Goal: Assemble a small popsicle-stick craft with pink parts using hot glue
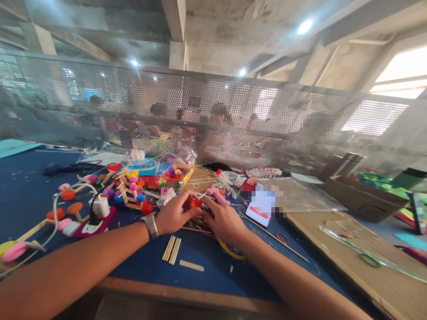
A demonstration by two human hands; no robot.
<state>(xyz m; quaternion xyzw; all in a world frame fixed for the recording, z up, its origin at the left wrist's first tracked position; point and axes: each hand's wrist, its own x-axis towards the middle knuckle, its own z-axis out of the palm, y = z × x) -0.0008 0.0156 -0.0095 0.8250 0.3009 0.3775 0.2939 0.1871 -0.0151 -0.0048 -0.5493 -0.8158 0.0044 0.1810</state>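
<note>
Both hands meet over the blue table (143, 266) near its middle. My left hand (173, 215), with a metal watch (151, 226) on the wrist, pinches a small red-orange pom-pom piece (194, 203). My right hand (224, 221) closes its fingers on the same piece from the other side. Thin wooden sticks lie under the hands. A pink glue gun (216, 194) rests just behind my right hand.
A stick-and-pom-pom structure (128, 189) and a bag of pom-poms (175, 171) stand at the back left. Loose sticks (171, 249) lie near the front edge. Cardboard (367, 262), a box (363, 198) and a perforated metal screen (213, 115) with people behind it are around.
</note>
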